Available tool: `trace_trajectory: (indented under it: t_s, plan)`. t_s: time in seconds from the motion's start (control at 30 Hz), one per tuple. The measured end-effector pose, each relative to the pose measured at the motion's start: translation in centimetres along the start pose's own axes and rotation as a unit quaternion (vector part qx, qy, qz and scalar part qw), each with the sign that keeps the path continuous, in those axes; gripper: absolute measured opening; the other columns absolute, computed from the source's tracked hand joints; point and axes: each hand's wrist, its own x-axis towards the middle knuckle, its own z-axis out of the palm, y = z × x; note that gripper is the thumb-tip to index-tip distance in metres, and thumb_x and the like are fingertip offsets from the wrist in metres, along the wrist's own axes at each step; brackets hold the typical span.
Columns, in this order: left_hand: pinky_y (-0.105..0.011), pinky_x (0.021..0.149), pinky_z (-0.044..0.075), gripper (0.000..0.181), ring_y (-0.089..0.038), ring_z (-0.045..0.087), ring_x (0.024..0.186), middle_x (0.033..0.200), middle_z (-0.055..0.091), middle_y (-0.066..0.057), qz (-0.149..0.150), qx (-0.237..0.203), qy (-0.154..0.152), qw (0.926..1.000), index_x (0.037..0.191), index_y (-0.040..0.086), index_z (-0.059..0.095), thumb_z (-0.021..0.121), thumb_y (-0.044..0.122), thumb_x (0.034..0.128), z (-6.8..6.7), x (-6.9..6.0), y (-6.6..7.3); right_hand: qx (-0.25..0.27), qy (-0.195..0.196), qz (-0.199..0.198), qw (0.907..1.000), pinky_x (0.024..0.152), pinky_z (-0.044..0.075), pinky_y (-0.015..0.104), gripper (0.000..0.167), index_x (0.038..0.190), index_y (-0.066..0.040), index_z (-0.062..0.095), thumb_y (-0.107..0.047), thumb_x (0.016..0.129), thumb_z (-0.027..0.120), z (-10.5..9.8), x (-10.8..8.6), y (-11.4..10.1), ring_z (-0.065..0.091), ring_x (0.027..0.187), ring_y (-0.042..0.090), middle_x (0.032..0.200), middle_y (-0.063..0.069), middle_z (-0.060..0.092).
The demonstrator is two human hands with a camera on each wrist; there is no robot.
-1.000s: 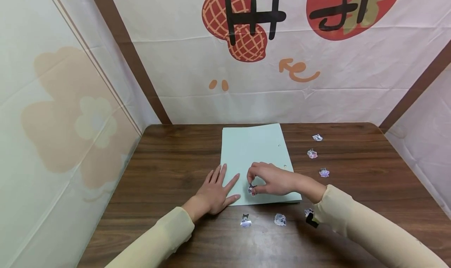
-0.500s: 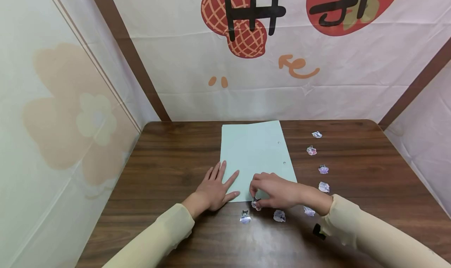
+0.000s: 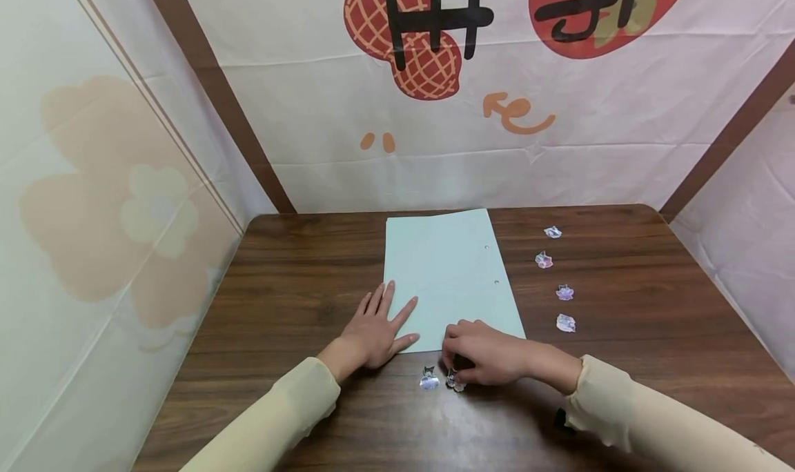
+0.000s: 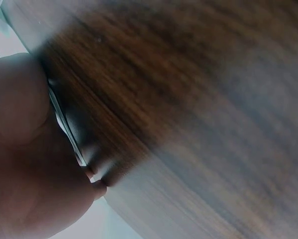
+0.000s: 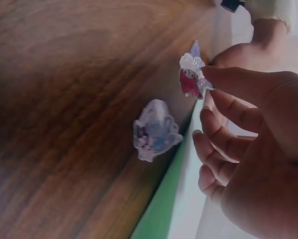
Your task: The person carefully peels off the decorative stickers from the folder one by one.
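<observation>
A pale green pad of paper [image 3: 444, 272] lies on the brown wooden table. My left hand [image 3: 375, 330] rests on its lower left edge with the fingers spread; the left wrist view shows part of this hand [image 4: 29, 149] close up. My right hand [image 3: 487, 353], just past the pad's front edge, pinches a small cartoon sticker [image 5: 191, 77] between thumb and index finger. On the table beside the held sticker, the right wrist view shows another shiny sticker [image 5: 155, 133]. A dark-and-silver sticker [image 3: 428, 378] lies to the left of the right hand in the head view.
Several stickers, among them a pinkish one [image 3: 544, 259] and a purple one [image 3: 564, 292], form a rough column to the right of the pad. A patterned white cloth [image 3: 348, 182] hangs behind the table. A small black object [image 3: 562, 420] shows under the right sleeve.
My right hand has moved toward me, carrying the pinched sticker from over the pad to the table in front of it. The left hand has stayed on the pad.
</observation>
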Motion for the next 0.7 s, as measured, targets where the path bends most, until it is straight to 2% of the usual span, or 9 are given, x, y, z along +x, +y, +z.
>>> trace_trajectory:
  t_s: [0.3, 0.7]
  plan:
    - [-0.056, 0.125, 0.009, 0.072, -0.039, -0.003, 0.157, 0.170, -0.010, -0.020, 0.008, -0.003, 0.003, 1.0000, 0.166, 0.036, 0.004, 0.021, 0.069, 0.1041, 0.03, 0.01, -0.01, -0.040, 0.011, 0.013, 0.9991, 0.082, 0.040, 0.030, 0.022, 0.096, -0.022, 0.066, -0.031, 0.086, 0.083, 0.96, 0.02, 0.25, 0.044, 0.091, 0.007, 0.100, -0.011, 0.054]
    - [-0.057, 0.125, 0.008, 0.073, -0.039, -0.005, 0.157, 0.170, -0.010, -0.021, -0.004, -0.010, -0.006, 0.9999, 0.165, 0.036, 0.004, 0.021, 0.070, 0.1035, -0.19, -0.10, -0.42, -0.046, 0.036, 0.013, 0.9982, 0.079, 0.038, 0.031, 0.030, 0.101, -0.022, 0.062, -0.035, 0.085, 0.084, 0.64, 0.46, 0.69, 0.043, 0.089, 0.009, 0.095, -0.008, 0.053]
